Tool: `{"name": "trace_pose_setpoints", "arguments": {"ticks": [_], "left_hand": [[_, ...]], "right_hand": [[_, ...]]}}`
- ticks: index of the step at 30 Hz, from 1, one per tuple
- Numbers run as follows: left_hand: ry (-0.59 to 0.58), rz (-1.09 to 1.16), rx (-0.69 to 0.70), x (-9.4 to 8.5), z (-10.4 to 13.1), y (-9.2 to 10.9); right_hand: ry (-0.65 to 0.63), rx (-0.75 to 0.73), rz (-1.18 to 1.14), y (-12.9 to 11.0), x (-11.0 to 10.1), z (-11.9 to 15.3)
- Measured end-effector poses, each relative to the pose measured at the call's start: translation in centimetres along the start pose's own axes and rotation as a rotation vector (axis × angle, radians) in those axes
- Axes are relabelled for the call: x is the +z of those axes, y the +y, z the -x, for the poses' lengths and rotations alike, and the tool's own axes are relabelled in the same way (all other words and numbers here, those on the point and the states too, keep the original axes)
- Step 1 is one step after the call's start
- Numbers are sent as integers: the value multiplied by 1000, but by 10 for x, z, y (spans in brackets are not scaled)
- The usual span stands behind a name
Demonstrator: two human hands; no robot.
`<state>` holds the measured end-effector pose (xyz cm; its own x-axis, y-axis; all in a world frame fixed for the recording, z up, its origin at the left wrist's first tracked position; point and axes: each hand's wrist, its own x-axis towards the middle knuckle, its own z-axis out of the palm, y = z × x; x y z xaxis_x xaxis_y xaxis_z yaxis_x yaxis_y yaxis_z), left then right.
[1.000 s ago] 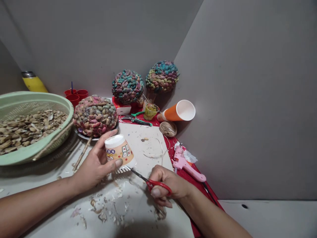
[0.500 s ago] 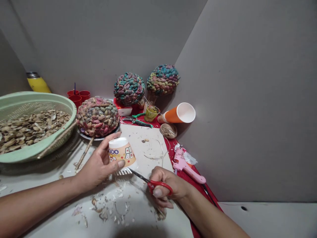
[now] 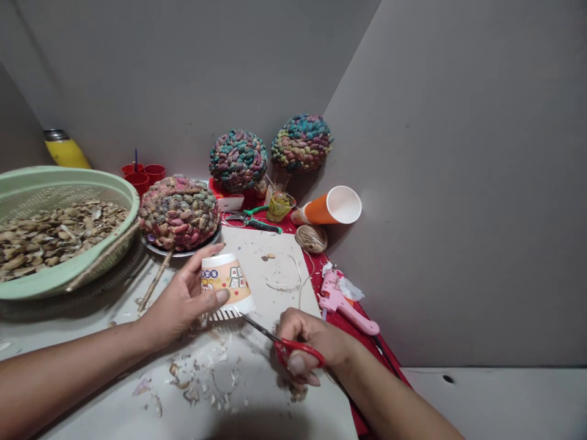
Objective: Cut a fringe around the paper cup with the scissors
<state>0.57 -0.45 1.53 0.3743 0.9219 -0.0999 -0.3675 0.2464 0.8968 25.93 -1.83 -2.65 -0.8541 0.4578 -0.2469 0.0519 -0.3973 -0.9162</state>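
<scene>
My left hand [image 3: 188, 299] grips a printed paper cup [image 3: 233, 278], held upside down with its white base up. Several narrow slits run into the cup's lower edge, leaving a fringe of strips. In my right hand [image 3: 307, 345] are red-handled scissors [image 3: 261, 329], fingers through the loops. The scissor tips meet the cup's lower edge at the right end of the fringe; the blades look nearly closed. Just behind my left hand, a ball covered in painted nut shells [image 3: 178, 214] rests on a metal dish, with a wrapped stick [image 3: 156, 284] at its front.
A green basket [image 3: 101, 256] of shells stands at left. Two shell-covered balls [image 3: 238, 160], green-handled pliers [image 3: 261, 225], orange paper cups [image 3: 318, 209] and a twine ball [image 3: 312, 238] lie behind. A pink glue gun [image 3: 346, 305] lies at right. Shell scraps [image 3: 192, 391] litter the board.
The scissors' handles have shifted slightly right and down, while the tips stay at the cup's edge. The cup has turned slightly in my left hand. The whole view has shifted a little.
</scene>
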Motion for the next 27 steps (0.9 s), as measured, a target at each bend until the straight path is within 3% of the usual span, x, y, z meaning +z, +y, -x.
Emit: {"name": "trace_pose_setpoints", "arguments": {"ticks": [3,7,9,12,16,27], "left_hand": [[18,35,-45,-2,-3,0],[38,38,-55,-4,-5,1],[57,34,-53,-4,-5,2],[82,18,-54,-3,-5,2],[87,-43,-40,-3,-3,3],[121,-131,-35,-4,-4,4]], "right_hand": [[141,-63,344,-8,8,6],[448,-317,920,-20,19,9],[540,-401,1170,-23,22,8],[620,-411,1403,-23,23,7],[660,-390,1516,-19,22,4],[660,-406,1487,-18,26,2]]}}
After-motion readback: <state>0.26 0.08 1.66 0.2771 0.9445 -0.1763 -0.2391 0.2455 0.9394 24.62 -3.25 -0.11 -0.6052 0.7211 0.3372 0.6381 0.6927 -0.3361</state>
